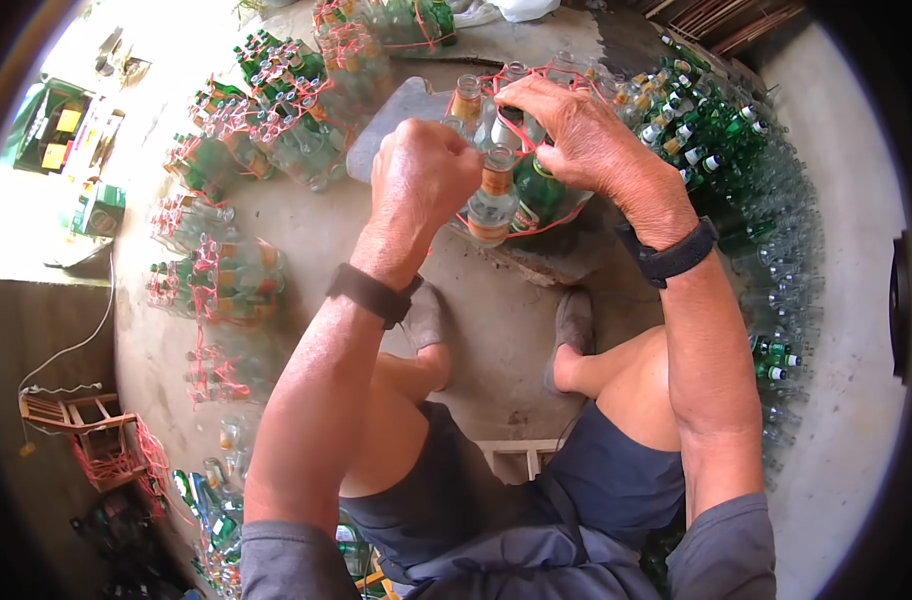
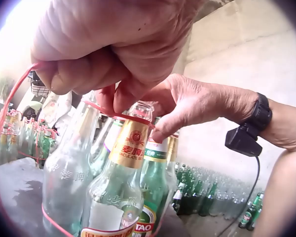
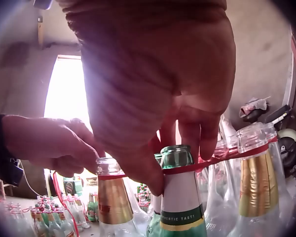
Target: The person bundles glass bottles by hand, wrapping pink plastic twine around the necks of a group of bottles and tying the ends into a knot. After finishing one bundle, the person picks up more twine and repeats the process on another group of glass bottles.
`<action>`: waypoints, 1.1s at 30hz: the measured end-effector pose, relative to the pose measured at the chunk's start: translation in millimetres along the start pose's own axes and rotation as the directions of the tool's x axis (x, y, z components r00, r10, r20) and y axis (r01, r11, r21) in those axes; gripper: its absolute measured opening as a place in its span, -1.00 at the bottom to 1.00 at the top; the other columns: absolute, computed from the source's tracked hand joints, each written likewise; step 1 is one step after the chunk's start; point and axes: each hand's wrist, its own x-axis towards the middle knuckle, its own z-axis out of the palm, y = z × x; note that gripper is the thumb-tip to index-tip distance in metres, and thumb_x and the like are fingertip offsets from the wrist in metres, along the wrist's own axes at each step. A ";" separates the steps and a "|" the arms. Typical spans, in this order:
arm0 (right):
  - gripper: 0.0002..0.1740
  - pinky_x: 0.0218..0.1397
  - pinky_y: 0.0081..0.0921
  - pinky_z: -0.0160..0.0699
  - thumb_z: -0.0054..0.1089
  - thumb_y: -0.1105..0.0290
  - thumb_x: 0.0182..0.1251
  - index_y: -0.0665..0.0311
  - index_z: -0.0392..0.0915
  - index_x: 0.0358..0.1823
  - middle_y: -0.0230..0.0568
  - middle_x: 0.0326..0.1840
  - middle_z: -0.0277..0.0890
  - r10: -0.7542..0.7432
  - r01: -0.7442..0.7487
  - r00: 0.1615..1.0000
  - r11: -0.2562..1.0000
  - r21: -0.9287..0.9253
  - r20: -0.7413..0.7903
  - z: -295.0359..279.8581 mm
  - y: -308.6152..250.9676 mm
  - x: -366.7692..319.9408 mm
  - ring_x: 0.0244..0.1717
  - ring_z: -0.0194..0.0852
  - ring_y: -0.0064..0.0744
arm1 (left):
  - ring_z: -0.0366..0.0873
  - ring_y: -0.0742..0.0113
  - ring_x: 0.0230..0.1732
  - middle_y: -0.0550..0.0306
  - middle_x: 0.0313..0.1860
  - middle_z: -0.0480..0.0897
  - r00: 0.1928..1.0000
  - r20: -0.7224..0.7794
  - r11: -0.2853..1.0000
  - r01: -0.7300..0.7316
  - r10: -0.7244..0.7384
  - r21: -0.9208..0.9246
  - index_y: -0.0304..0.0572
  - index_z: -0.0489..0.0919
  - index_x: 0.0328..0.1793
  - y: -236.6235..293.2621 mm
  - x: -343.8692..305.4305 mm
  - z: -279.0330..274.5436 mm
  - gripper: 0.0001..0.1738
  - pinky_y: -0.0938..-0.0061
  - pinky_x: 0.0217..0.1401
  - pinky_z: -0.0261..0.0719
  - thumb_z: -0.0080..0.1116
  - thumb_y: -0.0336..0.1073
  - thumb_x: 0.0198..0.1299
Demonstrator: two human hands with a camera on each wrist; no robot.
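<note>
The person's left hand (image 1: 426,172) is clenching red string (image 3: 216,160), seemingly controlling its loose length; another run is circling the necks of upright bottles (image 1: 492,205) on a grey slab (image 1: 401,105), bunching them. The right hand (image 1: 601,140) is straddling necks, probably steadying them; whether its fingers are pinching string is unclear.

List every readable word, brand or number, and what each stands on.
"麦", "ACULATE" (partial): gold neck label, clear bottle.
"TAO" (partial): body label, green bottle.
"HENTIC TAST" (partial): white neck label, green bottle.
Other lettering, including clear-glass embossing: too small, blurred or cut off.
</note>
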 end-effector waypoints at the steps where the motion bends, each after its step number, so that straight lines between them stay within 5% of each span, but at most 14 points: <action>1: -0.31 0.39 -0.06 0.66 0.26 0.68 0.13 0.18 0.59 0.38 -0.13 0.40 0.61 -0.036 0.036 0.999 0.999 -0.004 -0.010 -0.3 4.8 -1.3 0.38 0.60 0.04 | 0.80 -0.27 -0.24 -0.28 -0.36 0.77 1.000 -0.002 1.000 0.000 0.000 -0.001 -0.18 0.87 -0.29 2.2 -2.7 2.3 -0.78 0.04 -0.01 0.77 0.32 -0.27 0.03; 5: -0.27 0.43 -0.06 0.63 0.27 0.71 0.12 0.08 0.60 0.39 -0.21 0.40 0.63 -0.112 0.109 0.993 0.992 -0.068 -0.033 -0.7 19.1 -7.4 0.42 0.58 -0.02 | 0.80 -0.31 -0.22 -0.33 -0.36 0.76 0.999 0.041 0.996 0.014 -0.010 -0.093 -0.24 0.86 -0.31 12.2 -15.8 10.7 -0.78 0.00 0.00 0.76 0.31 -0.28 0.07; 7: -0.26 0.45 -0.04 0.61 0.29 0.72 0.12 0.04 0.60 0.39 -0.24 0.39 0.64 -0.100 0.096 0.994 0.993 -0.072 -0.049 -0.1 18.3 -9.6 0.44 0.57 -0.03 | 0.79 0.08 -0.45 -0.22 -0.52 0.73 0.998 -0.005 0.996 -0.068 0.068 -0.053 -0.30 0.85 -0.30 14.1 -19.1 14.2 -0.73 0.21 -0.22 0.73 0.40 -0.19 0.16; 8: -0.26 0.45 -0.05 0.61 0.28 0.71 0.13 0.04 0.60 0.40 -0.22 0.39 0.64 -0.092 0.090 0.995 0.995 -0.049 -0.040 -0.5 18.2 -11.3 0.44 0.57 -0.01 | 0.78 -0.33 -0.21 -0.34 -0.36 0.75 0.999 0.033 0.995 -0.010 0.013 -0.101 -0.26 0.85 -0.29 14.2 -20.0 14.3 -0.78 -0.01 -0.01 0.75 0.32 -0.28 0.10; 12: -0.28 0.42 -0.05 0.64 0.26 0.70 0.16 0.04 0.59 0.40 -0.17 0.38 0.64 -0.068 0.068 0.997 0.998 -0.008 -0.040 1.6 18.5 -14.7 0.40 0.60 0.05 | 0.79 -0.32 -0.21 -0.33 -0.35 0.76 1.000 0.013 0.994 -0.017 0.019 -0.103 -0.22 0.86 -0.25 12.2 -26.1 14.2 -0.78 -0.02 -0.03 0.74 0.33 -0.26 0.15; 14: -0.29 0.40 -0.05 0.64 0.25 0.70 0.17 0.04 0.60 0.40 -0.16 0.37 0.64 -0.072 0.072 0.996 0.997 0.002 -0.045 2.5 20.4 -15.1 0.38 0.61 0.06 | 0.72 0.20 -0.48 -0.12 -0.54 0.71 0.997 -0.021 0.991 -0.081 0.079 -0.110 -0.26 0.85 -0.18 7.6 -30.1 16.2 -0.72 0.27 -0.27 0.65 0.42 -0.17 0.25; 24: -0.33 0.36 -0.02 0.64 0.26 0.67 0.22 0.01 0.62 0.38 -0.06 0.30 0.67 -0.051 0.053 0.996 0.998 0.016 -0.071 1.9 17.8 -15.8 0.31 0.63 0.13 | 0.51 0.55 -0.55 0.07 -0.60 0.64 0.987 -0.141 0.971 -0.108 0.079 -0.215 -0.22 0.84 -0.08 1.3 -48.2 22.9 -0.82 0.45 -0.41 0.52 0.34 -0.30 0.35; 26: -0.33 0.36 -0.02 0.64 0.26 0.67 0.22 0.00 0.62 0.38 -0.06 0.29 0.67 -0.042 0.044 0.997 0.999 0.028 -0.059 1.8 18.1 -16.2 0.30 0.64 0.12 | 0.82 0.03 -0.35 -0.15 -0.40 0.79 0.998 -0.040 0.961 0.028 -0.041 -0.275 -0.23 0.85 -0.09 2.3 -49.4 23.3 -0.79 0.22 -0.17 0.72 0.33 -0.27 0.33; 33: -0.30 0.38 0.00 0.60 0.23 0.68 0.21 -0.01 0.61 0.40 -0.03 0.30 0.65 -0.018 0.020 0.999 0.998 0.063 -0.032 1.0 17.5 -16.9 0.32 0.62 0.14 | 0.72 0.41 -0.32 -0.02 -0.35 0.84 0.976 0.136 0.833 0.214 -0.168 -0.511 -0.40 0.84 -0.03 -3.6 -48.4 22.6 -0.69 0.36 -0.20 0.66 0.35 -0.24 0.35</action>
